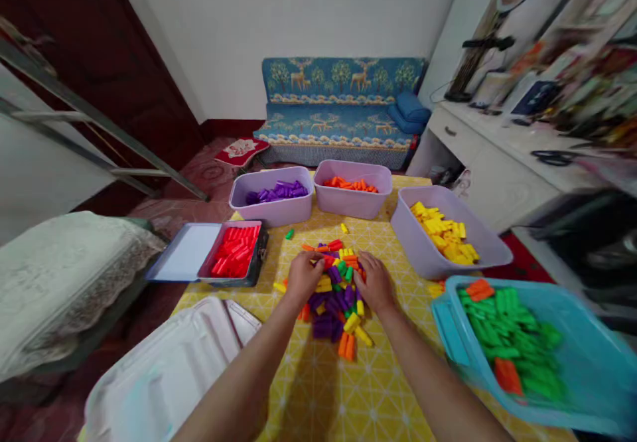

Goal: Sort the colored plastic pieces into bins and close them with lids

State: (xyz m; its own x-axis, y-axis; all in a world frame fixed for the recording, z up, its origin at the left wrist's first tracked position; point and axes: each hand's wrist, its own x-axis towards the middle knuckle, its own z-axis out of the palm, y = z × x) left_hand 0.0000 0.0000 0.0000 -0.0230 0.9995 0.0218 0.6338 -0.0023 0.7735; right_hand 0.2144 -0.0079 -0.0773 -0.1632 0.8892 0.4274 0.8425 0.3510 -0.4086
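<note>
At far left, on the near side of the mixed pile (331,326), you have white plastic covers (164,369) beside your left forearm; a backward sweep of that elbow could, in my judgement, shift them. Directly left of the pile stands an open case (259,259) of red pieces (233,253), its lid folded outward. Beyond the pile and to its left is a lilac bin (279,213) of purple pieces (283,191); a loose green piece (289,234) lies between the two and could be overlooked.

Your left hand (304,275) is at the pile's left edge, fingers curled; whether they hold a piece cannot be told. The pile is heaped unevenly between your hands, so a hard rake would likely scatter it. Behind it sits a second lilac bin (348,203) with orange pieces (351,184). Your right hand (374,283) rests against the pile's right flank, fingers bent inward; its grip cannot be told.

Right of the pile is a third lilac bin (415,249) with yellow pieces (445,233). Farther right and nearer you, a teal basin (592,362) contains green pieces (522,342) and stray orange ones (508,374); careless drops could mix its colours further.
</note>
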